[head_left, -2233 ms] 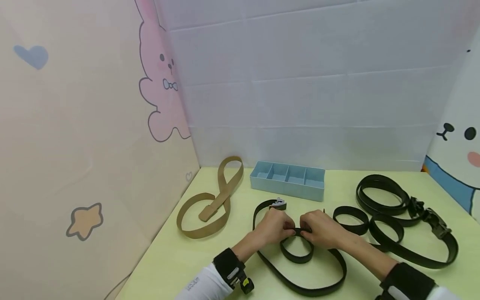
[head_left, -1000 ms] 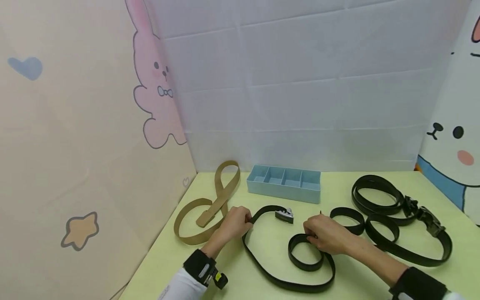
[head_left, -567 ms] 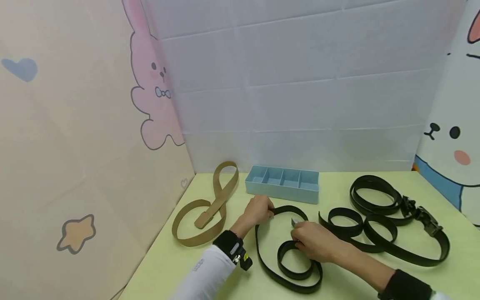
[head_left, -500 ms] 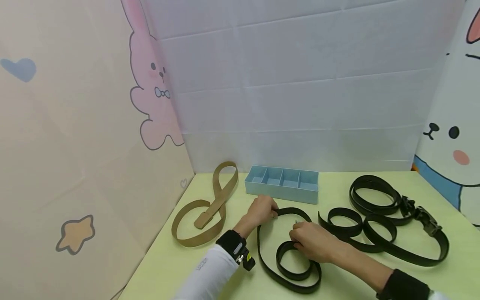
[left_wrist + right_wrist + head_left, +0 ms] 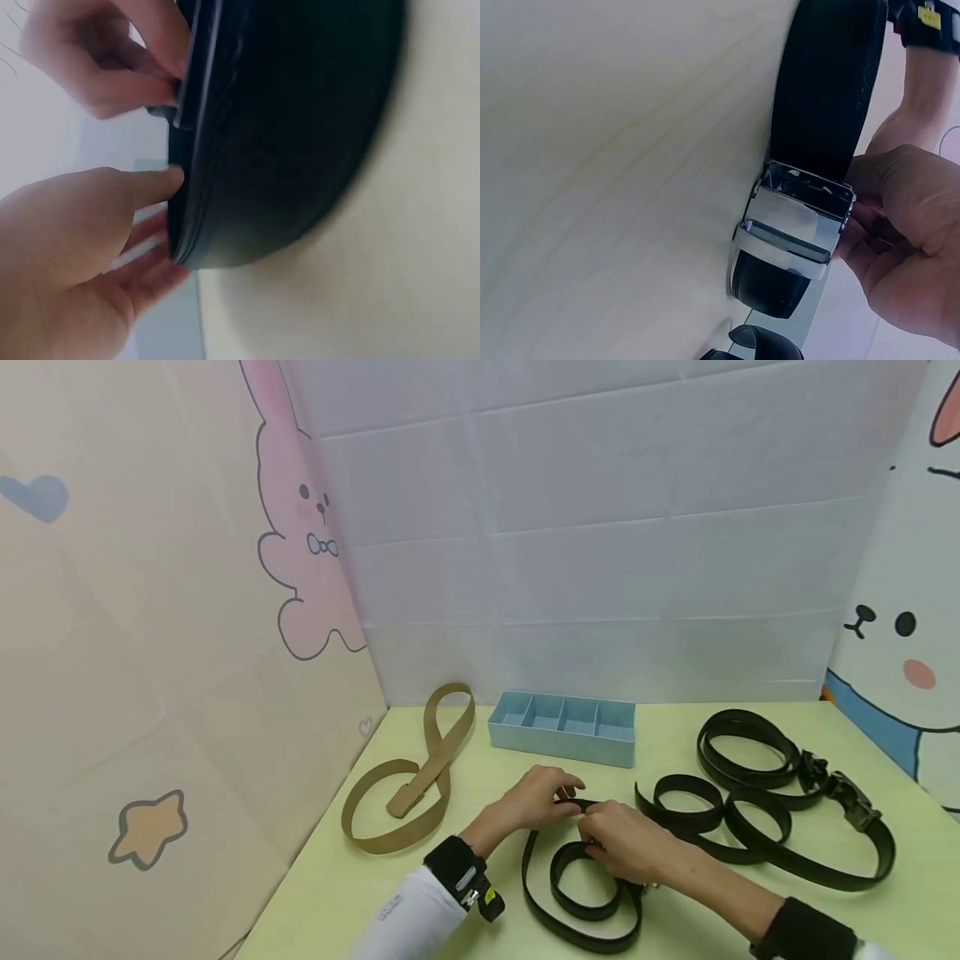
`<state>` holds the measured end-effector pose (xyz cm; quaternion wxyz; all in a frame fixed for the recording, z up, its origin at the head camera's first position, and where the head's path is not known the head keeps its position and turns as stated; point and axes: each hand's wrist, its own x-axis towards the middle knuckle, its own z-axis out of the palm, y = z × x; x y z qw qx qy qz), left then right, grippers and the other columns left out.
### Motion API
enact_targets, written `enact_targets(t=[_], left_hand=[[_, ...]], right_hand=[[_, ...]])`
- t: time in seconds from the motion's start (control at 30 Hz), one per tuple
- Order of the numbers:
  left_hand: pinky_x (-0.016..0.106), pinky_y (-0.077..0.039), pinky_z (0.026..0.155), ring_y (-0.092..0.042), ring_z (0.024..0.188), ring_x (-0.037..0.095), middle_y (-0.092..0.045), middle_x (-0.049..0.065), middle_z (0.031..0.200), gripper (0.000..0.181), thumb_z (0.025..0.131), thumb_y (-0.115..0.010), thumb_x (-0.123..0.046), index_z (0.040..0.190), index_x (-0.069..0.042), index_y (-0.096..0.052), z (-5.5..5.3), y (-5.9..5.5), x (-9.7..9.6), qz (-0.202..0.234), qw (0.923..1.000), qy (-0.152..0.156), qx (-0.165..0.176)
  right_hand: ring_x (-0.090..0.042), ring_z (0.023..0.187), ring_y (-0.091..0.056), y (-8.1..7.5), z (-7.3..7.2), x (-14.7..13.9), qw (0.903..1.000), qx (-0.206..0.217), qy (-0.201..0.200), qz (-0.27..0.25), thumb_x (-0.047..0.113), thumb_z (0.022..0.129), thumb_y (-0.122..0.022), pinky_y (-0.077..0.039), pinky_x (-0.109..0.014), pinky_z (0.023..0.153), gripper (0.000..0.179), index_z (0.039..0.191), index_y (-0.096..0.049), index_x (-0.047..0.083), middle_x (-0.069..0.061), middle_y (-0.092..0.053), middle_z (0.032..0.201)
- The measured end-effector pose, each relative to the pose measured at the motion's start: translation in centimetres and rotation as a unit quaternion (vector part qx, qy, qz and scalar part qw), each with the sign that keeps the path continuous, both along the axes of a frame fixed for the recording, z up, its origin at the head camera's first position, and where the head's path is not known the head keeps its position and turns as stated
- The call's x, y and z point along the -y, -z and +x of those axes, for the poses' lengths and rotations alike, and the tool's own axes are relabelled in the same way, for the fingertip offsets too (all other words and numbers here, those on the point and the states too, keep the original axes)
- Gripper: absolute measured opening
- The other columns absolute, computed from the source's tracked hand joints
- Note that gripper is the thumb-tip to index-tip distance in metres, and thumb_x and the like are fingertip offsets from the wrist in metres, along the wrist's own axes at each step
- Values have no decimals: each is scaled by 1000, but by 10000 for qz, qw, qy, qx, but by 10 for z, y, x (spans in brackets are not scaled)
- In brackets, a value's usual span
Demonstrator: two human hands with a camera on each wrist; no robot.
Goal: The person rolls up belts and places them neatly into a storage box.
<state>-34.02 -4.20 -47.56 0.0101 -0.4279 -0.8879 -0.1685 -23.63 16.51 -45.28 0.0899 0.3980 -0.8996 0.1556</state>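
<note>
A black belt [image 5: 528,893] lies on its edge in a curve with a smaller coil inside it, in front of me on the table. My left hand [image 5: 536,799] pinches the far part of its strap [image 5: 285,135], thumb on one face and fingers behind. Right beside it, my right hand [image 5: 630,842] grips the same strap, seen at the top of the left wrist view. The belt's silver buckle [image 5: 787,225] hangs next to the right hand's fingers in the right wrist view; in the head view that hand mostly hides it.
A tan webbing belt [image 5: 405,839] lies looped at the left. Behind the hands stands a blue divided tray [image 5: 562,743]. More black belts [image 5: 832,877] with a plastic clip buckle [image 5: 855,802] are coiled at the right of the pale yellow table [image 5: 315,910].
My left hand has come from near the tan belt rightward, close to my right hand. The belt's buckle end has moved right and under my right hand, and the outer curve has become tighter.
</note>
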Motion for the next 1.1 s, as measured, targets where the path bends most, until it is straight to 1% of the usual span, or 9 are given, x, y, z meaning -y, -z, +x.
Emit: enact_targets(t=[0.13, 0.23, 0.33, 0.4, 0.5, 0.63, 0.87, 1.03, 1.1], left_hand=[[22, -62, 79, -83, 99, 16, -85, 9, 120, 41, 107, -80, -26, 143, -8, -76, 29, -10, 28, 223, 9961, -819, 240], [21, -58, 70, -78, 80, 9, -86, 6, 102, 35, 102, -83, -30, 128, -7, -82, 52, -14, 49, 429, 9897, -1258, 535], [22, -53, 58, -67, 57, 4, -80, 0, 73, 23, 96, -87, -31, 95, -8, -87, 73, -16, 64, 640, 9826, -1316, 1141], [22, -49, 52, -60, 46, 2, -72, -6, 58, 25, 92, -90, -30, 75, -13, -83, 86, -17, 69, 715, 9768, -1293, 1552], [21, -48, 49, -57, 43, 1, -65, -12, 52, 29, 89, -92, -26, 65, -17, -79, 96, -18, 73, 718, 9717, -1290, 1846], [17, -47, 54, -55, 50, -4, -70, -12, 60, 19, 88, -91, -16, 72, -15, -83, 92, -19, 75, 593, 9807, -1215, 1411], [16, -40, 57, -47, 53, -3, -78, 3, 67, 15, 93, -86, 1, 81, -6, -89, 62, -22, 79, 390, 9920, -744, 940], [18, -53, 69, -67, 65, 1, -87, 1, 84, 12, 96, -86, 0, 91, -9, -92, 43, -22, 70, 109, 9961, -694, 540], [18, -56, 72, -75, 73, 6, -88, 2, 91, 11, 98, -85, -2, 96, -9, -93, 36, -20, 63, 43, 9968, -681, 422]], right_hand=[[2, 67, -49, 2, -3, -2, 9997, 36, -122, -190, -1, 92, -88, -43, -20, 62, 29, 80, -71, 19, 8, -62, 76], [2, 68, -51, 10, -10, -6, 9988, -67, -314, -359, -3, 90, -88, -44, -22, 60, 27, 81, -73, 17, 7, -64, 77], [1, 68, -53, 20, -17, -10, 9971, -245, -492, -532, -4, 90, -87, -45, -24, 57, 25, 82, -73, 16, 6, -65, 78], [0, 68, -54, 23, -20, -12, 9964, -305, -577, -542, -3, 90, -87, -45, -25, 57, 25, 83, -73, 16, 6, -66, 78], [2, 69, -54, 16, -16, -9, 9974, -124, -487, -509, -3, 90, -87, -47, -23, 58, 25, 83, -73, 16, 7, -66, 78], [4, 70, -55, 1, -7, -6, 9984, 249, -312, -393, -4, 93, -86, -49, -21, 62, 25, 83, -74, 16, 8, -68, 79], [5, 70, -56, -6, -2, -6, 9974, 442, -404, -396, -3, 94, -86, -51, -20, 66, 27, 82, -74, 17, 9, -70, 79], [6, 70, -55, -4, -2, -2, 9970, 375, -544, -405, -2, 93, -88, -50, -20, 66, 25, 83, -75, 17, 10, -69, 78], [6, 70, -54, 1, -5, -1, 9967, 198, -666, -428, -3, 92, -88, -48, -21, 63, 25, 83, -75, 16, 10, -68, 78]])
